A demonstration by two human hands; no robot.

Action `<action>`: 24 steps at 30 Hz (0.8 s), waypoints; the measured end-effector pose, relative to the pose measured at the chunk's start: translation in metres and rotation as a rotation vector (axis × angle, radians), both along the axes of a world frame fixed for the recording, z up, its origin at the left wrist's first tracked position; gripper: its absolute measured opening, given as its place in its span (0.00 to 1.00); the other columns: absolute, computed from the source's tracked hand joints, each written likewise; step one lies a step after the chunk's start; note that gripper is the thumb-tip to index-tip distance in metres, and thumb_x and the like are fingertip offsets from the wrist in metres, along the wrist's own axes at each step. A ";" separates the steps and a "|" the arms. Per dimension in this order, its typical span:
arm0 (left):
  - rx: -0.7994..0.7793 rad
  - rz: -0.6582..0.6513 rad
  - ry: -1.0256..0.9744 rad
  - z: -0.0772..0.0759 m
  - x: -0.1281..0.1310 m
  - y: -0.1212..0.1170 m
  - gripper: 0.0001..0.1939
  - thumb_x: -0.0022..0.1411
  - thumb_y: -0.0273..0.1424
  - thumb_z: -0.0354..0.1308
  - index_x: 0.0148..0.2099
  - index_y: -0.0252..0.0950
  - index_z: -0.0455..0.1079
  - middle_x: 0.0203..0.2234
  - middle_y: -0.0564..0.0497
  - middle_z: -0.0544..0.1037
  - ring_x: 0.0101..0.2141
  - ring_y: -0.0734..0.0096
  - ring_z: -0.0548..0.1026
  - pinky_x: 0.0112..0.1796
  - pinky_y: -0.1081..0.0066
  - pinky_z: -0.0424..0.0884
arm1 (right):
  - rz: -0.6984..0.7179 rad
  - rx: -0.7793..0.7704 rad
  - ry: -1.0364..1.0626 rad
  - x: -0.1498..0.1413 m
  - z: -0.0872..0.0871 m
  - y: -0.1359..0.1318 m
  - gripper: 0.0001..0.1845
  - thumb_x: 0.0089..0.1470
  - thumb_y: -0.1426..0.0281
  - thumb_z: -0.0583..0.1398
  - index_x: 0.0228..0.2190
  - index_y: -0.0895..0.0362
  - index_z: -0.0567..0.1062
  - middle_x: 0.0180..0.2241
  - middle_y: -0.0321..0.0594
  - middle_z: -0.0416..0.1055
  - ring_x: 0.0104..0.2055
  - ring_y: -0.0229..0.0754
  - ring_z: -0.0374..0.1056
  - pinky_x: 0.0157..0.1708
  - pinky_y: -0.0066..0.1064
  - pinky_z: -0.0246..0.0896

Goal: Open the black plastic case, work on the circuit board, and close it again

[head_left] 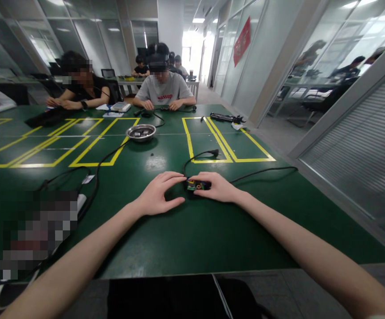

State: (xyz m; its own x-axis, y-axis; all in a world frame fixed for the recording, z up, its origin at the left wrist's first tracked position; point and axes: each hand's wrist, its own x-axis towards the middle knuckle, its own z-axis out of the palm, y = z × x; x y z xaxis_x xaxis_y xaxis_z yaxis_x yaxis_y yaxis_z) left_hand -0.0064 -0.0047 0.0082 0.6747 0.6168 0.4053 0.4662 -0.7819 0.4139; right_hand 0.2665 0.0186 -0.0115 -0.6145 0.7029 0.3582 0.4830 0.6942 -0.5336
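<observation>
My left hand (pixel 161 194) rests on the green table (pixel 195 230), fingers stretched toward a small black device (pixel 195 185) with coloured parts; its fingertips touch the device's left end. My right hand (pixel 216 187) lies over the device's right side, fingers curled around it. A black cable (pixel 262 171) leaves the device to the right, and another cable loops up to a plug (pixel 214 153) just beyond it.
A metal bowl (pixel 141 132) with small parts sits farther back at centre. Yellow tape boxes (pixel 225 144) mark the table. A power strip and cables (pixel 79 201) lie left. Two people sit across the table. Black tools (pixel 226 117) lie far right.
</observation>
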 end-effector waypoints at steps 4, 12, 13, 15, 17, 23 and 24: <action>0.023 -0.018 0.004 0.003 0.006 -0.005 0.22 0.63 0.44 0.63 0.54 0.38 0.74 0.43 0.45 0.82 0.45 0.57 0.78 0.54 0.54 0.70 | 0.209 0.024 0.042 -0.021 0.009 -0.022 0.17 0.60 0.65 0.65 0.50 0.57 0.80 0.44 0.46 0.79 0.44 0.46 0.77 0.45 0.36 0.73; 0.059 0.076 0.127 0.001 0.011 -0.005 0.26 0.56 0.47 0.70 0.52 0.38 0.77 0.42 0.46 0.83 0.45 0.54 0.78 0.55 0.51 0.66 | 0.095 0.255 0.022 0.001 0.019 -0.015 0.16 0.60 0.68 0.60 0.49 0.56 0.79 0.43 0.45 0.77 0.41 0.44 0.75 0.40 0.33 0.72; 0.062 0.096 0.138 0.001 0.011 -0.004 0.26 0.56 0.46 0.70 0.52 0.38 0.77 0.43 0.46 0.83 0.46 0.53 0.77 0.56 0.49 0.65 | 0.076 0.275 -0.027 0.005 0.020 -0.012 0.16 0.60 0.67 0.60 0.48 0.56 0.79 0.44 0.46 0.77 0.40 0.44 0.75 0.38 0.33 0.70; 0.060 0.141 0.152 0.000 0.010 -0.002 0.26 0.56 0.45 0.69 0.54 0.39 0.77 0.46 0.46 0.83 0.49 0.51 0.76 0.58 0.48 0.63 | 0.023 0.290 -0.137 0.013 0.020 -0.006 0.15 0.59 0.66 0.61 0.45 0.57 0.80 0.41 0.46 0.78 0.37 0.44 0.75 0.34 0.32 0.67; 0.051 0.172 0.161 -0.001 0.009 -0.001 0.28 0.57 0.45 0.69 0.57 0.40 0.76 0.49 0.45 0.82 0.51 0.50 0.76 0.58 0.47 0.64 | -0.036 0.258 -0.225 0.020 0.020 0.000 0.11 0.58 0.65 0.61 0.39 0.57 0.80 0.36 0.44 0.78 0.34 0.43 0.73 0.33 0.32 0.64; 0.023 0.153 0.146 -0.005 0.005 0.002 0.30 0.58 0.43 0.68 0.60 0.36 0.73 0.51 0.41 0.79 0.52 0.50 0.75 0.57 0.51 0.70 | -0.058 0.053 -0.180 0.028 0.014 0.010 0.06 0.57 0.67 0.64 0.32 0.57 0.80 0.27 0.37 0.74 0.28 0.38 0.68 0.29 0.29 0.59; 0.015 0.153 0.148 -0.005 0.005 0.002 0.31 0.58 0.44 0.68 0.60 0.35 0.73 0.51 0.40 0.78 0.52 0.50 0.75 0.56 0.51 0.71 | -0.036 0.028 -0.146 0.026 0.014 0.009 0.06 0.58 0.68 0.64 0.33 0.57 0.81 0.27 0.37 0.73 0.28 0.38 0.68 0.29 0.29 0.59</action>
